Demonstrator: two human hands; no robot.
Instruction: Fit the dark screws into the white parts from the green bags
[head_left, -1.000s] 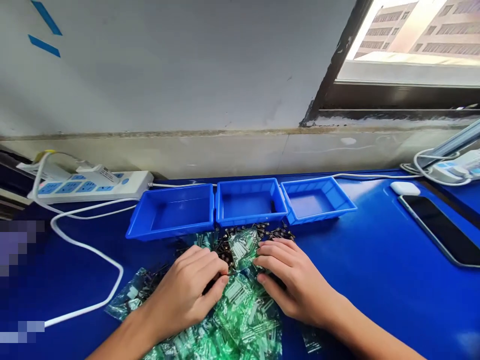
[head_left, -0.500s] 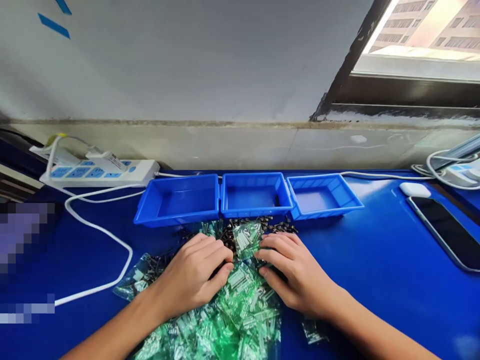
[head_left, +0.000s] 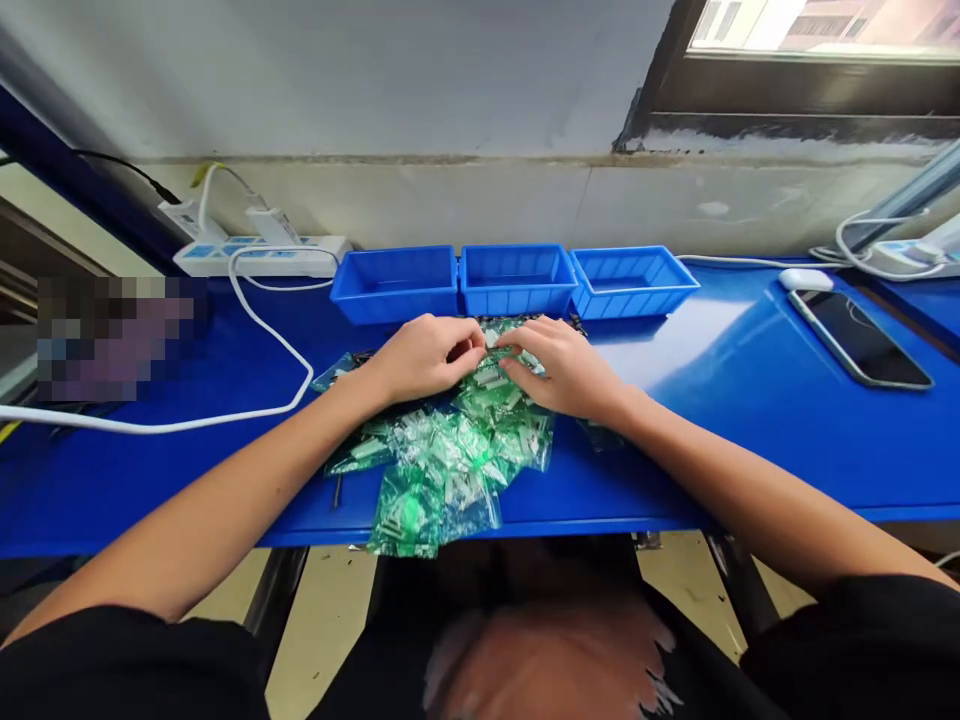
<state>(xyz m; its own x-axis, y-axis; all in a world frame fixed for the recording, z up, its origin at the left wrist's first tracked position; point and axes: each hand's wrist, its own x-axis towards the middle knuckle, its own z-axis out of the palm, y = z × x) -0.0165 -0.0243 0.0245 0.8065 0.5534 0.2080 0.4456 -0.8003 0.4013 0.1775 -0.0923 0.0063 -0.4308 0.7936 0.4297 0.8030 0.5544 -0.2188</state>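
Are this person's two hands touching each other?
Apart: the head view shows a narrow gap between the left hand and the right hand, with green packets visible in it.

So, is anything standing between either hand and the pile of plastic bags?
Nothing visible is. The left hand and right hand are at the pile of plastic bags, both over its far part. The three blue bins stand beyond the hands, not in between. What the hands cover is hidden.
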